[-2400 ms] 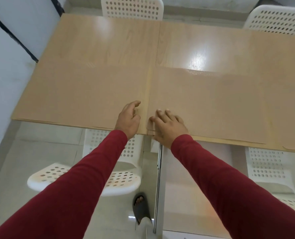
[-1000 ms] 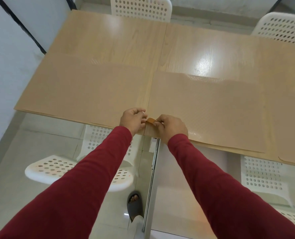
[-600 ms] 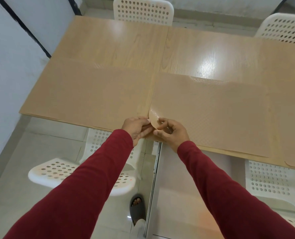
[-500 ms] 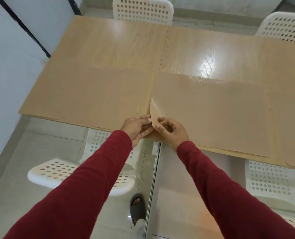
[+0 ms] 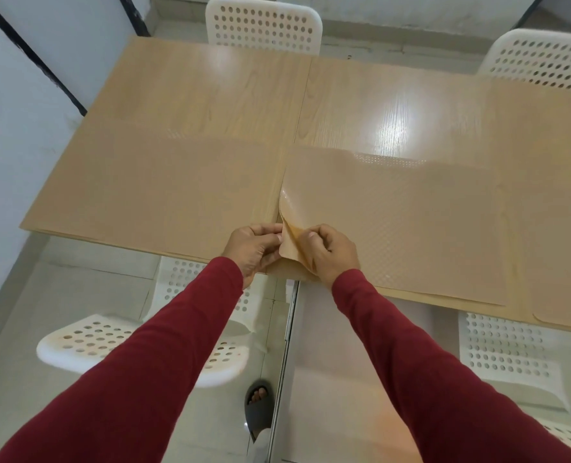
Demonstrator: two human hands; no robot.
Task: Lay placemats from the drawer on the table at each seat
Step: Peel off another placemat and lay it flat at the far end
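Three tan, dot-textured placemats lie on the pale wood-grain worktop (image 5: pixel 394 105): one flat at the near left (image 5: pixel 150 192), one at the near middle (image 5: pixel 411 228), and a third showing only its rounded corner at the far right edge of the view (image 5: pixel 564 295). Both hands meet at the near left corner of the middle placemat, which is peeled up and curled off the worktop while the rest of that mat lies flat. The left hand (image 5: pixel 254 248) has its grip closed, pinching the raised corner between thumb and fingers; the right hand (image 5: pixel 330 252) is likewise closed on the same corner from the other side. It may be two layers being separated; I cannot tell. Four white perforated plastic chairs stand around: two at the far side (image 5: pixel 264 25) (image 5: pixel 544 58), two tucked at the near side (image 5: pixel 137 342) (image 5: pixel 511 349). Both sleeves are dark red (image 5: pixel 163 362).
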